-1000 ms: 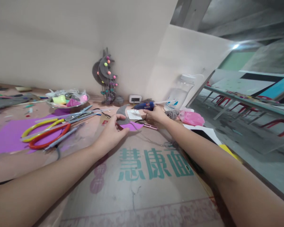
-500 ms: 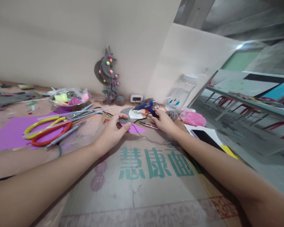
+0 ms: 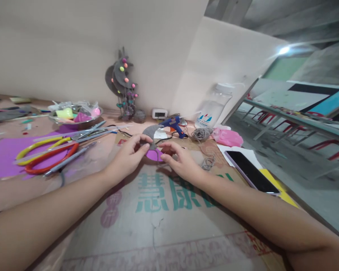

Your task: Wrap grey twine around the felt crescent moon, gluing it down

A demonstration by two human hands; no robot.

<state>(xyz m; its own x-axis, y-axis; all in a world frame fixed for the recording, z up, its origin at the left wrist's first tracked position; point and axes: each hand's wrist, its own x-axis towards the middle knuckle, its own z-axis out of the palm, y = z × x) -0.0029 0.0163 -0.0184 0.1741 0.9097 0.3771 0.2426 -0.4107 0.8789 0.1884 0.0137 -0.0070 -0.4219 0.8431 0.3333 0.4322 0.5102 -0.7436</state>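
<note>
My left hand [image 3: 131,150] is closed, pinching a curved grey felt piece [image 3: 151,131] between thumb and fingers above the cardboard. A purple piece [image 3: 153,155] shows just below the felt, between my two hands. My right hand [image 3: 179,160] has its fingertips closed around a strand of grey yarn [image 3: 158,153] at the right edge of these pieces; the exact grip is partly hidden. Behind the hands, a blue glue gun [image 3: 173,123] lies on the table near a white paper scrap [image 3: 160,134].
To the left are red-and-yellow-handled scissors [image 3: 51,152], purple sheets [image 3: 2,150] and a metal bowl [image 3: 76,123] of craft bits. A decorated grey moon ornament [image 3: 121,84] stands behind. On the right are a yarn ball [image 3: 202,133], a clear bottle [image 3: 216,105] and a phone [image 3: 251,171].
My right hand has let go of the glue gun, now lying on the table, and moved left and nearer to the felt and yarn. My left hand keeps holding the felt.
</note>
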